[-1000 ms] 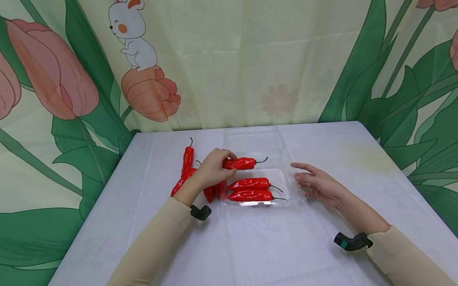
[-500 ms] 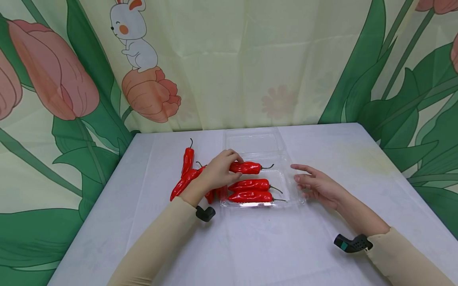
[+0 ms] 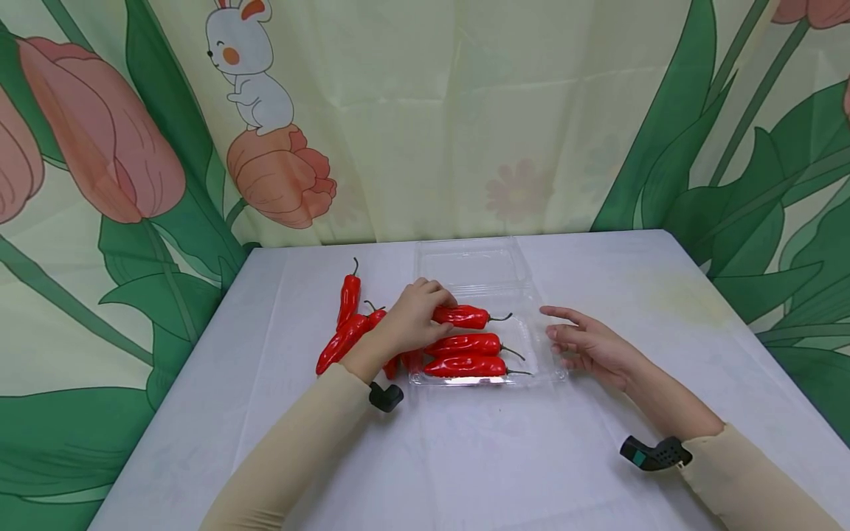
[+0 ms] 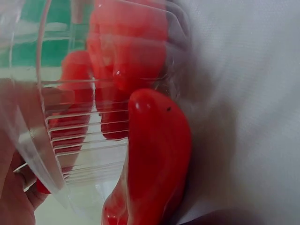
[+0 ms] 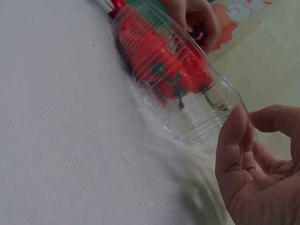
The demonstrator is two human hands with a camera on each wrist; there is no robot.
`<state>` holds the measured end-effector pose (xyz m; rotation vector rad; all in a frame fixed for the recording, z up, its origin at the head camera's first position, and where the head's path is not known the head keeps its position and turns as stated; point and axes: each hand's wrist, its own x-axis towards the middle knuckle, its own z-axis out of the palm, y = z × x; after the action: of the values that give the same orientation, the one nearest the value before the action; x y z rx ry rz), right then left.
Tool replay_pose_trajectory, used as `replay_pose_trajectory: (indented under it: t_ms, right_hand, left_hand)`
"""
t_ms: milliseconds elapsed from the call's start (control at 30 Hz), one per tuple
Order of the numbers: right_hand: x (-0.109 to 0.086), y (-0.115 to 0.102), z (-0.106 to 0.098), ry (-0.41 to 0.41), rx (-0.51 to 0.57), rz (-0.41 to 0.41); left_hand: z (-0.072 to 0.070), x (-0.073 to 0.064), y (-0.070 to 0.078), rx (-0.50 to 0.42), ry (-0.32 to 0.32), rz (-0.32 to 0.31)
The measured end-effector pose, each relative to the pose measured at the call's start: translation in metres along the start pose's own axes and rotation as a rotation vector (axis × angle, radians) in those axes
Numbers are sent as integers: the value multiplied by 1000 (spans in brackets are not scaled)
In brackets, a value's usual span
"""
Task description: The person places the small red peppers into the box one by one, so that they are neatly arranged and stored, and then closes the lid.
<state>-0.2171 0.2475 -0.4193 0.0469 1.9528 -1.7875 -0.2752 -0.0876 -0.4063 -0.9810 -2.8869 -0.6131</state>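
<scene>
Watching remotely, I had my left hand clamped on a pepper in the clear box, stem free, while my right hand pinched the rim, presumably for steadiness.

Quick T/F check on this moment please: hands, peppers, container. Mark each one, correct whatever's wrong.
1. The left hand holds a red pepper with its stem pointing right. True.
2. The clear container is closed. False: its lid is open, laid back on the far side.
3. The right hand is at the container's right edge. True.
4. Two peppers lie side by side in the container, nearer the person than the held one. True.
5. The stems of those two point left. False: they point right.
6. The loose peppers outside the container lie to its right. False: the loose peppers are to its left on the white table.
</scene>
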Motion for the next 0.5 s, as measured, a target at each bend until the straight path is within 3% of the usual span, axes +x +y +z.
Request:
replay_pose_trajectory:
  t_ms: [500]
  right_hand:
    - [1,0,0,13,-10,12]
  left_hand:
    - [11,5,3,48,-54,-29]
